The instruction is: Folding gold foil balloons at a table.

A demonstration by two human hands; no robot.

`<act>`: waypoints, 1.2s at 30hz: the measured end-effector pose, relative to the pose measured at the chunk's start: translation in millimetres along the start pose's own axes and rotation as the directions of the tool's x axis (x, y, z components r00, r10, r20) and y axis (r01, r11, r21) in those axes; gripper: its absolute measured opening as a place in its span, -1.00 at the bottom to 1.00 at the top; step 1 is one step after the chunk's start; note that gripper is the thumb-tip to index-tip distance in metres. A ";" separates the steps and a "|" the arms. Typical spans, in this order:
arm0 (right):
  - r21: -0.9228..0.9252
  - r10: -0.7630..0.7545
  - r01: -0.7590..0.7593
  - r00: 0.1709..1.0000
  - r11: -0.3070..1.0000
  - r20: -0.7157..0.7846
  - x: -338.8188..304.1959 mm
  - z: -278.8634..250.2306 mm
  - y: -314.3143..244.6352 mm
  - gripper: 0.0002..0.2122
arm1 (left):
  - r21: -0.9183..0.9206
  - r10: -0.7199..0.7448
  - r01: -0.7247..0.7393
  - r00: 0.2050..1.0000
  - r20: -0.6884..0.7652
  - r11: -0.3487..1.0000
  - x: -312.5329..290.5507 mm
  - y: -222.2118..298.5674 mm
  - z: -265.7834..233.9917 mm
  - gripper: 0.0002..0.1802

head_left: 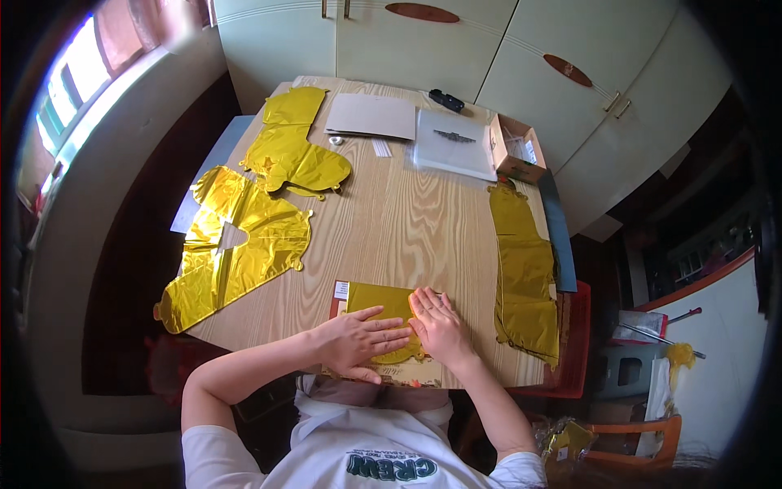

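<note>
At the table's near edge, a folded gold foil balloon [378, 298] lies flat on a printed card [401, 374] with a patterned border. My left hand [358, 341] rests palm down across the foil, fingers stretched out toward the right. On the foil's right side lies my right hand [441, 326], also palm down, its fingers extended and pointing away from me. Neither hand grips anything; both press or rest on the foil. Part of the foil and the card is hidden beneath them.
Flat gold foil balloons lie at the far left [297, 151], near left [252, 244] and right edge [523, 273]. Farther back are a grey board [371, 116], clear plastic sleeves [452, 143], a cardboard box [518, 150] and a black object [446, 100]. A small white roll [336, 140] sits nearby.
</note>
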State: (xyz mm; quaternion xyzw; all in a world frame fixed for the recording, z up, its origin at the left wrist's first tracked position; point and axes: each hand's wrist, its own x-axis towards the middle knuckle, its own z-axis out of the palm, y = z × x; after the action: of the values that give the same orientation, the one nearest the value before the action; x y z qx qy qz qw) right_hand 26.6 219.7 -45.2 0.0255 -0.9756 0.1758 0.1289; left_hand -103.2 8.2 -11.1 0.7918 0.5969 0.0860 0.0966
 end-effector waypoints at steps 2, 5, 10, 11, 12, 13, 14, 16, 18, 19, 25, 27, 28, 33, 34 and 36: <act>-0.036 -0.008 0.008 1.000 0.999 0.014 -0.7 -1.2 -0.5 -0.47 | 0.037 -0.039 0.038 0.999 0.018 0.999 -8.1 10.9 -1.6 0.01; -0.081 -0.002 0.005 0.999 0.997 0.037 -0.6 -6.1 -5.1 -0.33 | 0.009 -0.113 0.113 0.993 0.028 0.994 -18.2 25.5 4.3 0.05; -0.114 0.009 0.002 0.995 0.993 0.095 -1.2 -11.6 -6.0 -0.16 | -0.033 -0.199 0.199 0.980 -0.015 0.979 -28.0 44.9 4.1 0.07; -0.118 0.010 0.002 0.994 0.993 0.106 -1.1 -12.0 -6.0 -0.14 | -0.042 -0.217 0.216 0.976 -0.021 0.975 -30.4 48.4 5.8 0.08; -0.123 0.007 0.007 0.994 0.992 0.109 -1.0 -12.2 -5.8 -0.13 | -0.051 -0.235 0.234 0.972 -0.026 0.971 -32.0 51.9 7.2 0.08; -0.128 0.003 0.011 0.994 0.992 0.111 -1.0 -12.3 -5.5 -0.12 | -0.057 -0.255 0.253 0.966 -0.031 0.966 -32.8 55.6 7.6 0.08; -0.135 0.000 0.015 0.994 0.991 0.113 -1.0 -12.5 -5.1 -0.11 | -0.063 -0.274 0.271 0.961 -0.037 0.961 -33.3 58.5 7.1 0.09; -0.135 0.002 0.013 0.994 0.991 0.109 -2.5 -12.1 -4.9 -0.11 | -0.070 -0.302 0.298 0.952 -0.048 0.952 -34.9 64.6 7.4 0.08; -0.141 0.002 0.014 0.993 0.990 0.116 -2.4 -12.6 -5.1 -0.10 | -0.070 -0.326 0.322 0.943 -0.061 0.944 -37.0 70.1 7.1 0.07; -0.148 0.006 0.013 0.992 0.989 0.126 -2.1 -13.3 -6.5 -0.10 | -0.083 -0.330 0.325 0.942 -0.056 0.942 -38.8 71.5 4.8 0.04; -0.154 0.007 0.011 0.994 0.988 0.113 -3.0 -13.5 -5.6 -0.10 | -0.210 -0.502 0.470 0.854 -0.138 0.857 -22.2 44.1 -26.5 -0.19; -0.150 0.012 0.006 0.992 0.989 0.122 -1.6 -15.1 -6.5 -0.11 | -0.237 -0.535 0.482 0.791 -0.296 0.844 3.1 24.2 -23.4 -0.28; -0.147 0.016 0.004 0.991 0.989 0.136 -0.1 -17.3 -8.2 -0.12 | -0.169 -0.563 0.539 0.767 -0.308 0.825 18.7 16.8 -14.0 -0.25; -0.145 0.033 -0.007 0.984 0.989 0.177 -0.7 -17.8 -5.9 -0.16 | -0.101 -0.601 0.606 0.728 -0.329 0.789 71.2 7.9 19.1 -0.05; -0.144 0.024 -0.001 0.987 0.990 0.160 1.0 -17.6 -7.1 -0.17 | -0.115 -0.616 0.616 0.720 -0.319 0.780 68.9 5.0 27.1 0.05; -0.144 0.016 0.003 0.991 0.990 0.133 -2.4 -12.8 -6.3 -0.17 | -0.079 -0.630 0.639 0.717 -0.298 0.765 61.0 5.0 26.2 0.06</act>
State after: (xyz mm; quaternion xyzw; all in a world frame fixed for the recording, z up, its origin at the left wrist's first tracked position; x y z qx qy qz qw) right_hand 32.6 218.3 -32.1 0.0248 -0.9922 0.1034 0.0644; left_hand -75.3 64.2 -33.9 0.5173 0.8404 0.1609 0.0148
